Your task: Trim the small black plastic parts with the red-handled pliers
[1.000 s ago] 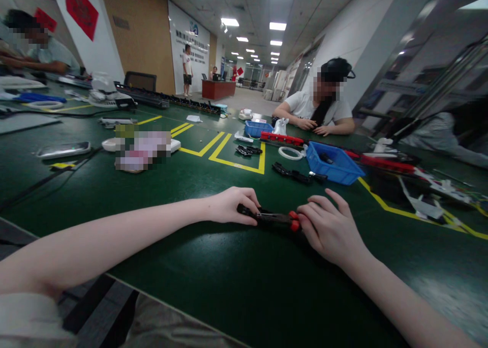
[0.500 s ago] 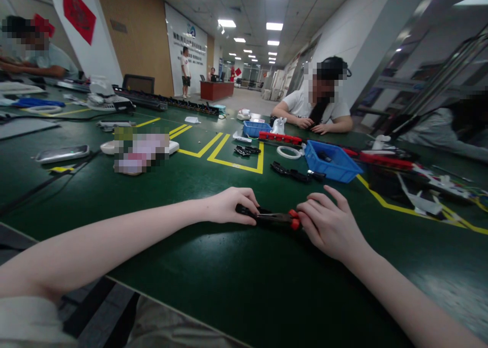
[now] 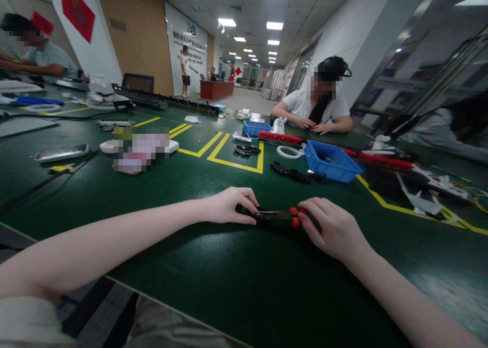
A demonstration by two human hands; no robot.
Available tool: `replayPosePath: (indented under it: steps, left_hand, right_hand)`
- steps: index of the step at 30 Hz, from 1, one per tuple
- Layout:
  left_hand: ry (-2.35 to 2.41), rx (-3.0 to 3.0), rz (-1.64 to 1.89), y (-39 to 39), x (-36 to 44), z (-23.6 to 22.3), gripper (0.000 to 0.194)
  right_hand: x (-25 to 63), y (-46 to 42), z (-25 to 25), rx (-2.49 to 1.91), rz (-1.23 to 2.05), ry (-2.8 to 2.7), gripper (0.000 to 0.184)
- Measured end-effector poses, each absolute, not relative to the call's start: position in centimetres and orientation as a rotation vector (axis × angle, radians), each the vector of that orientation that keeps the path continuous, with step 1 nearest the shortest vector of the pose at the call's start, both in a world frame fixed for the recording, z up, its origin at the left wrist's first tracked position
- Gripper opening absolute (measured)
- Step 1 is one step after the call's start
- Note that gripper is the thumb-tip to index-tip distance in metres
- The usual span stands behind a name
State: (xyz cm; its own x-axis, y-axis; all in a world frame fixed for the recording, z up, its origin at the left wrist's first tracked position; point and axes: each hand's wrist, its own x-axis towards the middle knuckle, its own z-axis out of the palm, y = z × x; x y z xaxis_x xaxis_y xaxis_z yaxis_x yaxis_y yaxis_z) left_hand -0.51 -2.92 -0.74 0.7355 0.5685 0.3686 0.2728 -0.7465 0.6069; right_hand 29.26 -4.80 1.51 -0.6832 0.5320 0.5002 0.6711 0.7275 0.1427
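Red-handled pliers held against a small black piece above a green table

The pliers (image 3: 280,216) have a narrow, dark metal nose and rounded, smooth red handles. They lie nearly level over the near middle of the table (image 3: 229,287), whose green surface is slick and reflects the ceiling lights. Their nose points left and meets a short, blocky black piece (image 3: 244,211); the exact contact is too small to tell.

The left hand (image 3: 231,204) pinches the black piece between thumb and fingertips, its forearm stretched in from the near left. The right hand (image 3: 333,227) holds the handles at the right, fingers bent and close together above, thumb below; how hard they press cannot be told. Its forearm slants in from the near right.

On the far side lie knobbly black parts (image 3: 290,173), a smooth white ring (image 3: 288,152) and a blue plastic bin (image 3: 331,165) with sloping walls. Flat yellow tape (image 3: 236,165) marks the surface to their left. A co-worker (image 3: 340,111) in a pale shirt sits at the far right.
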Motion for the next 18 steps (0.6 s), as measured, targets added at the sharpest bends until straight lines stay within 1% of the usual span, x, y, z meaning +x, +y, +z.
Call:
replayPosePath:
  steps: [18]
  left_hand:
    - [0.617, 2.385, 0.777, -2.95, -0.52, -0.75, 0.018]
  right_hand:
    - [29.76, -4.27, 1.24, -0.852, -0.384, -2.519, 0.024]
